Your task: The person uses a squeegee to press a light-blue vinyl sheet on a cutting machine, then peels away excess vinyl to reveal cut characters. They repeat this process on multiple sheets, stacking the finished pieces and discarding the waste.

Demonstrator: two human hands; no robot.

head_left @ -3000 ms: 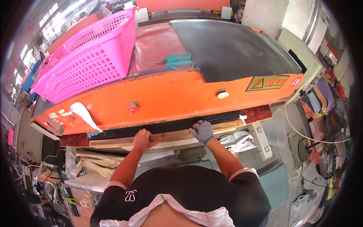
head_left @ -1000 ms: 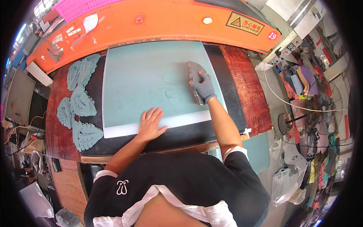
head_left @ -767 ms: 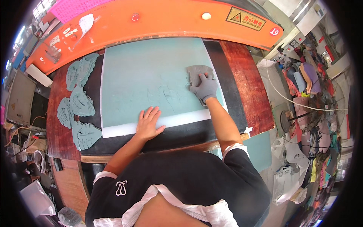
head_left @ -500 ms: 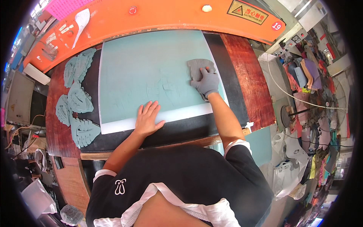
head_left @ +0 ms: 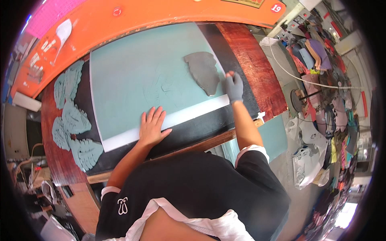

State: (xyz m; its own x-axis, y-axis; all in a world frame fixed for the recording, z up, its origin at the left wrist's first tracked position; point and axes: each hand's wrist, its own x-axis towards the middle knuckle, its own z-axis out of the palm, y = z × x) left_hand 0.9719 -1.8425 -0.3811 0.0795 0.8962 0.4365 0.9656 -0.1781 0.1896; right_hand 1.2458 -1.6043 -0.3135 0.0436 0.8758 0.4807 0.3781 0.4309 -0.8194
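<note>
My bare left hand [head_left: 152, 127] lies flat with fingers spread on the near edge of a teal sheet [head_left: 132, 60] that has a white border. A dark grey flat piece [head_left: 203, 72] with wavy, jagged edges rests on the right part of this sheet. Just right of that piece, apart from it, is my right hand [head_left: 234, 87] in a grey glove with bare fingertips. Its fingers look drawn together, and nothing shows in them. Faint cut or pressed outlines [head_left: 165, 86] mark the middle of the sheet.
Several wavy-edged teal pieces [head_left: 76, 118] lie left of the sheet on the black and reddish-brown tabletop [head_left: 257, 66]. An orange machine beam [head_left: 152, 16] spans the far side. Right of the table are a hanging white cable [head_left: 305, 79] and many coloured pieces [head_left: 313, 56].
My right hand has let go of the dark grey piece and moved right, off it. My left hand stays on the sheet. The whole view has turned and shifted slightly.
</note>
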